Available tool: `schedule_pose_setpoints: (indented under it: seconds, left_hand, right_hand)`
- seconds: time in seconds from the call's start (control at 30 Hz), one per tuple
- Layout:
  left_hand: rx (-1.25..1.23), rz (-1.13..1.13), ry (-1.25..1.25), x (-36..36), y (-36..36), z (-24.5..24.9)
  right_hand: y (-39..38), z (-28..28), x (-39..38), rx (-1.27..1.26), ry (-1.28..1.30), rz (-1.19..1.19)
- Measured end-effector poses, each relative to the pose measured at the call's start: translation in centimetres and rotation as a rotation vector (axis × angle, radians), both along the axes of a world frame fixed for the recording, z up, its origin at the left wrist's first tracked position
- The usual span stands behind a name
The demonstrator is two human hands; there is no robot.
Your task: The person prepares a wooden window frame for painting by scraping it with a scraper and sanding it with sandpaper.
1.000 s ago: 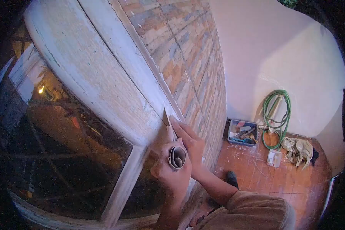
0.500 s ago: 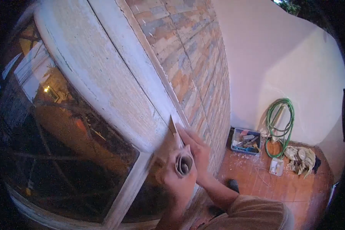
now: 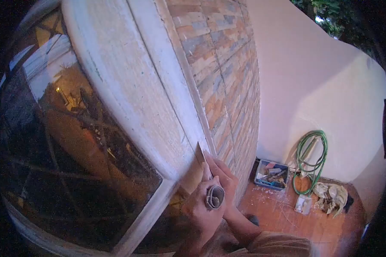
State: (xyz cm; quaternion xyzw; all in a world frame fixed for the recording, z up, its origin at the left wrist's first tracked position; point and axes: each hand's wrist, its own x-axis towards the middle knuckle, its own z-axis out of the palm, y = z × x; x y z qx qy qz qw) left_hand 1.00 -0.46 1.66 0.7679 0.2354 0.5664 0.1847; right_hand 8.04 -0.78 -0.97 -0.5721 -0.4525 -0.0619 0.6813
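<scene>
My left hand (image 3: 200, 210) is closed around a rolled sheet of paper (image 3: 215, 198), its open end facing up. A brownish flap of the sheet (image 3: 191, 176) sticks out beside the fingers and ends in a dark pointed corner near the white frame. Just to the right, my right hand (image 3: 225, 176) is closed on the sheet's upper part, with its fingertips close against the white wooden frame (image 3: 146, 107). The frame has worn, patchy paint and a long groove. Its lower corner meets a narrow white bar beside the hands.
Dark reflective glass (image 3: 94, 171) fills the left side. Stone-pattern tiles (image 3: 227, 77) run along the wall. On the reddish floor (image 3: 261, 218) are a blue bin (image 3: 271, 174) of tools, a white tray (image 3: 303, 204) and a cloth (image 3: 331, 198). A green hose (image 3: 299, 158) hangs against the pale wall.
The camera view has tilted, so the frame, bin and hose appear lower. Both hands still hold the sheet by the frame and appear slightly lower in the picture.
</scene>
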Motion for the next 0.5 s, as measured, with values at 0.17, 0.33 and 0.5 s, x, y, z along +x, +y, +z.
schedule_pose_setpoints:
  seconds: [0.17,0.33,0.5]
  left_hand:
    - [-0.011,0.002,0.038,-0.5,0.3,0.8]
    - [-0.004,-0.001,-0.013,-0.2,-0.2,0.8]
    - [0.212,0.106,0.007,-0.5,-0.6,0.8]
  right_hand:
    - [0.8,0.3,-0.7,0.01,-0.001,-0.094]
    - [0.3,-0.2,-0.2,0.015,0.029,-0.046]
    - [-0.1,0.3,-1.1,-0.029,-0.024,-0.077]
